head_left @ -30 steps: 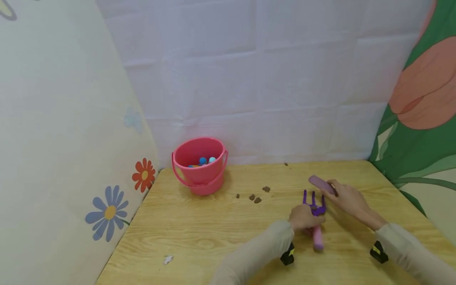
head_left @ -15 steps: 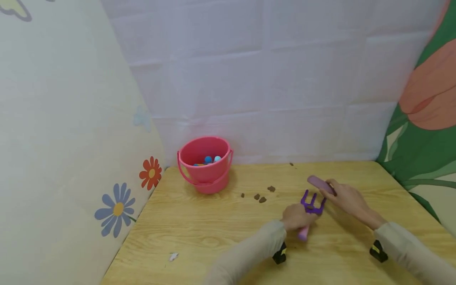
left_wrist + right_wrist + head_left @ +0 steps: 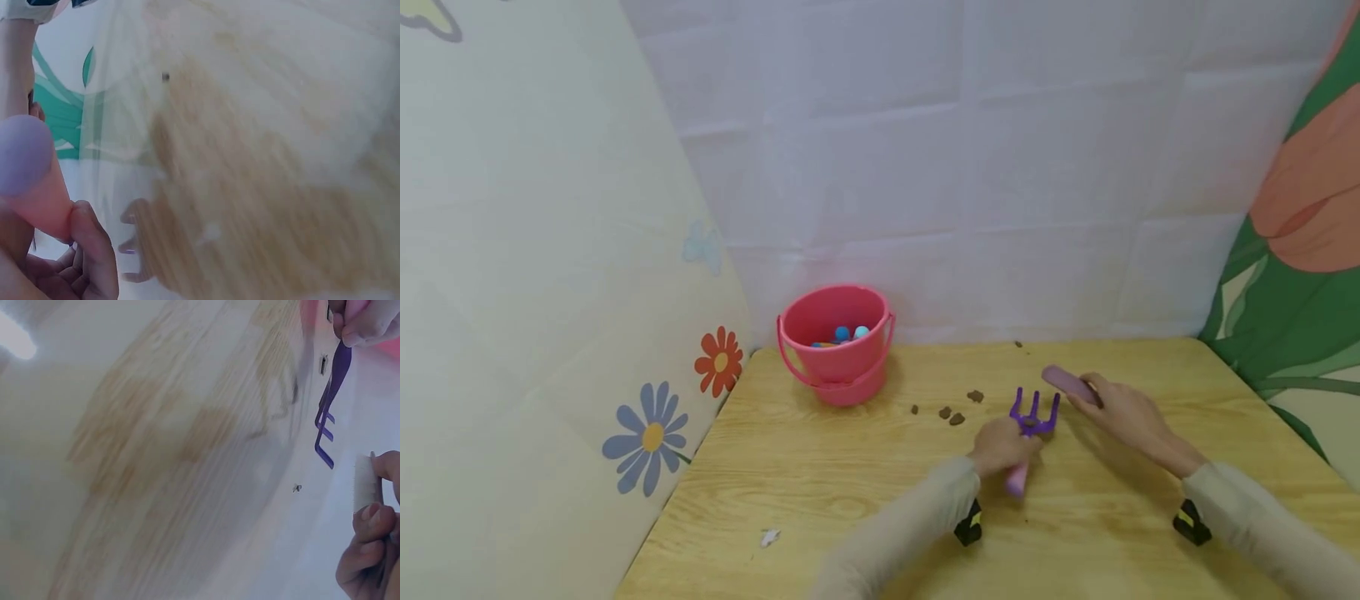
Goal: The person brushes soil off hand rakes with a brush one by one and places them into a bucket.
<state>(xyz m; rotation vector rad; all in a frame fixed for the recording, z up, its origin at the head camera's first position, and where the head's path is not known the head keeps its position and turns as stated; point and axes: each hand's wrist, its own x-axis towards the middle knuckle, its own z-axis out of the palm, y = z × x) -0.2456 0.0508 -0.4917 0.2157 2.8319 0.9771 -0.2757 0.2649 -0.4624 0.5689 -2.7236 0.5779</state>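
Note:
My left hand point(image 3: 1002, 446) grips a small garden fork point(image 3: 1033, 421) by its pink handle, with the purple prongs pointing away from me above the table. A brown bit shows at the base of the prongs. In the left wrist view the handle's rounded end point(image 3: 28, 156) sticks out past the fingers. My right hand point(image 3: 1131, 417) holds a brush point(image 3: 1070, 383) with a flat mauve back; pale bristles point(image 3: 365, 481) show in the right wrist view. The brush is to the right of the prongs point(image 3: 325, 428), apart from them.
A pink bucket point(image 3: 842, 375) with blue and white things inside stands at the back left. Several brown bits point(image 3: 957, 419) lie in the table's middle, and a white scrap point(image 3: 770, 537) lies front left. A white cloth point(image 3: 865, 167) hangs behind the wooden-patterned table point(image 3: 820, 467).
My left hand has moved left with the fork, which has turned and drawn away from the brush. My right hand and the brush have hardly moved. The head view has shifted slightly.

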